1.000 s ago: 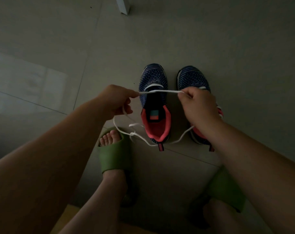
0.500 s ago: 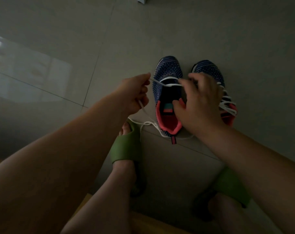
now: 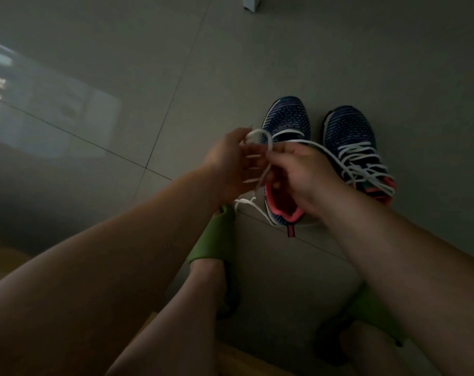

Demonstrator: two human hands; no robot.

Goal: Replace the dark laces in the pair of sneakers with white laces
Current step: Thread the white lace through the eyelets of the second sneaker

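- Here, two bare hands are meeting above the left sneaker [image 3: 286, 123], which is sitting on the grey tiled floor [image 3: 338, 63] with its toe pointing away from the person.
- The left hand [image 3: 230, 164] is curling its fingers around a white lace [image 3: 260, 137], which is looping up over the fingertips and hanging down between the two hands.
- The right hand [image 3: 306, 172] is pinching the same lace just beside the left hand, so the two hands are nearly touching; motion blur is hiding exactly which fingers are pressing on it.
- One strand is running from the right hand across to the front eyelets of the left sneaker, where a single white bar is showing across the dark tongue opening.
- Loose lace is trailing onto the floor beside the coral-lined heel of that shoe and curving round behind it.
- The right sneaker [image 3: 349, 126] is standing just beside the left one, parallel to it, and is wearing white lacing [image 3: 366, 164] criss-crossed all the way up to its collar.
- Both shoes are dark blue knit with coral-pink lining.
- The person's feet are resting in green slides: the left slide [image 3: 214, 237] is lying near the left sneaker's heel, and the right slide [image 3: 371, 310] is peeking out beneath the right forearm.
- A wooden edge [image 3: 244, 359] is showing at the bottom of the view.
- A white furniture leg [image 3: 250, 2] is standing on the floor at the top edge, well apart from the shoes.
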